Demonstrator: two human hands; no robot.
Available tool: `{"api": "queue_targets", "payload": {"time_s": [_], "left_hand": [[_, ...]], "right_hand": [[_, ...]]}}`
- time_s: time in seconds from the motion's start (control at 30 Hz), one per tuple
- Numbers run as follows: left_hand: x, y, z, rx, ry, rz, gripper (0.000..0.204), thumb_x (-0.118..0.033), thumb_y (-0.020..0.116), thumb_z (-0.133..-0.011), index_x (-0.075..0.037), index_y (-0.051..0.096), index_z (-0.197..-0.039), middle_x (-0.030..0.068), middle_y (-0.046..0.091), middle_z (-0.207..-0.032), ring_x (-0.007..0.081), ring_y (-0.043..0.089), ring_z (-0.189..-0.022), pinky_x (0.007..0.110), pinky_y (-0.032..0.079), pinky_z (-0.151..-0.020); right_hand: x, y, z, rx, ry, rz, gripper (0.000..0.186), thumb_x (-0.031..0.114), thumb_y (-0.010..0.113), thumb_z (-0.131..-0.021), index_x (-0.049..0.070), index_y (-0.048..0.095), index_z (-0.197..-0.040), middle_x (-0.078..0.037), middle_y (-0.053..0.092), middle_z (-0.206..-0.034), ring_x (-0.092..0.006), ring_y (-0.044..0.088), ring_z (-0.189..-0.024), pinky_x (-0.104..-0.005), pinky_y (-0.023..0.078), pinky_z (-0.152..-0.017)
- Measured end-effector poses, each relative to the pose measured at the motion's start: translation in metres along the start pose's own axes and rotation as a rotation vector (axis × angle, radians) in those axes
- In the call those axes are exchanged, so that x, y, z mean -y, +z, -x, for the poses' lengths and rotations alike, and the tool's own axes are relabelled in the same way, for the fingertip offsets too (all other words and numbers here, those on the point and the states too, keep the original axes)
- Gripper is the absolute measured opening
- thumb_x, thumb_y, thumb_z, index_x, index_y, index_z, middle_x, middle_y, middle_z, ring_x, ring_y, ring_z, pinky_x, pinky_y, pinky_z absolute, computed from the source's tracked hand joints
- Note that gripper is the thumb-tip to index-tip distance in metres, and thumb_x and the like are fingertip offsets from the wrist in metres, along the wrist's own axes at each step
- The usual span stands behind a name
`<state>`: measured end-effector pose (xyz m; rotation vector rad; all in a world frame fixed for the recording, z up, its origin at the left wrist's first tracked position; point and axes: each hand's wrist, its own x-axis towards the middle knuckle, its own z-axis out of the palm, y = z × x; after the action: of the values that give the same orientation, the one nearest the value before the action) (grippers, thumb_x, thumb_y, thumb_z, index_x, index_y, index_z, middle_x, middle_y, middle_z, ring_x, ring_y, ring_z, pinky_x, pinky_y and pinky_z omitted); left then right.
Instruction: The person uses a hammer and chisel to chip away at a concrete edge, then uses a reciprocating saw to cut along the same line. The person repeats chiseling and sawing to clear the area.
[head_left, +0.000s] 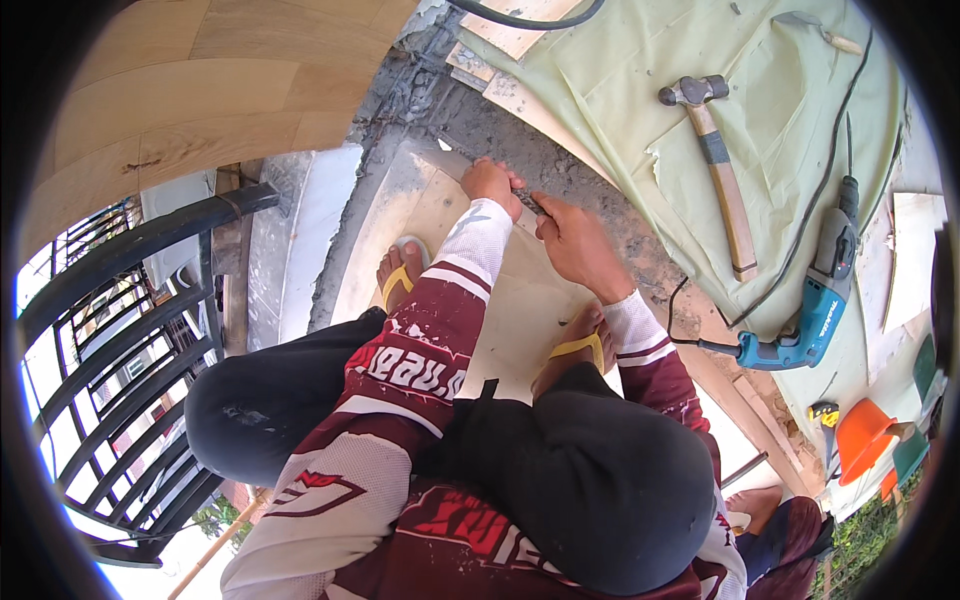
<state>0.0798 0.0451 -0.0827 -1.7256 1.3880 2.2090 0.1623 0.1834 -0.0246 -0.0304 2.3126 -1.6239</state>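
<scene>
My left hand (490, 187) is closed around a narrow dark bar (529, 202), whose exact kind I cannot make out. Close beside it, my right hand (582, 245) grips the bar's near end, its fingers partly hidden. Both hands are above a beige tile (400, 182) dusted with grey, near the tile's far edge. Rough grey mortar (560, 150) runs along that edge. My sandalled feet rest on the tile, a yellow strap (578, 347) showing on the right one.
Right of me, a ball-peen hammer (718, 175) lies on a pale green sheet (790, 130). A teal corded rotary hammer drill (815, 305) lies nearby. Black metal railing (120, 330) stands left, below wood-look tiles (200, 90). An orange container (866, 440) and another person's leg (775, 560) are lower right.
</scene>
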Motion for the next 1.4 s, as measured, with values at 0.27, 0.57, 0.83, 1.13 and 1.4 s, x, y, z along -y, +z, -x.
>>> {"api": "queue_targets", "payload": {"time_s": [0.27,0.57,0.83,1.13,1.4], "left_hand": [[-0.039,0.009,-0.015,-0.092,0.036,0.050,0.022,-0.007,0.039,-0.099,-0.001,0.058,-0.109,0.0044,0.047,-0.074,0.0139,0.044,-0.060,0.031,0.038,-0.050],[0.009,-0.004,0.046,0.157,0.046,-0.142,0.029,-0.019,0.036,-0.107,-0.002,0.045,-0.129,0.0084,0.052,-0.096,0.0210,0.056,-0.075,0.037,0.054,-0.068],[-0.010,0.002,0.005,0.100,0.038,-0.031,0.016,-0.019,0.041,-0.106,-0.004,0.048,-0.107,0.0047,0.053,-0.081,0.0169,0.055,-0.065,0.034,0.048,-0.054],[-0.011,-0.017,-0.009,0.128,-0.216,-0.031,0.012,-0.016,0.039,-0.105,-0.007,0.046,-0.107,0.0056,0.050,-0.083,0.0179,0.048,-0.066,0.035,0.045,-0.057],[-0.017,0.000,-0.008,0.269,-0.045,-0.019,0.016,-0.013,0.038,-0.106,-0.001,0.045,-0.114,0.0110,0.051,-0.095,0.0240,0.055,-0.079,0.039,0.050,-0.068]], "right_hand": [[0.016,0.014,-0.027,0.045,-0.095,-0.040,0.036,0.007,0.051,-0.091,-0.001,0.061,-0.124,-0.029,0.067,-0.103,-0.0485,0.064,-0.096,-0.0531,0.049,-0.086],[-0.019,-0.016,0.010,0.232,0.187,0.046,0.034,0.013,0.053,-0.092,0.001,0.059,-0.123,-0.029,0.068,-0.103,-0.0457,0.065,-0.097,-0.0526,0.049,-0.085],[0.005,0.008,-0.022,0.102,0.233,0.160,0.029,0.027,0.056,-0.096,0.003,0.066,-0.110,-0.027,0.068,-0.091,-0.0466,0.066,-0.089,-0.0549,0.050,-0.078],[0.017,0.015,-0.015,0.103,0.255,0.352,0.025,0.026,0.056,-0.096,0.004,0.067,-0.098,-0.026,0.068,-0.080,-0.0460,0.067,-0.077,-0.0556,0.052,-0.068],[0.013,0.009,-0.026,-0.021,0.166,0.293,0.023,0.025,0.057,-0.094,0.003,0.066,-0.094,-0.026,0.067,-0.076,-0.0460,0.066,-0.074,-0.0556,0.051,-0.065]]}}
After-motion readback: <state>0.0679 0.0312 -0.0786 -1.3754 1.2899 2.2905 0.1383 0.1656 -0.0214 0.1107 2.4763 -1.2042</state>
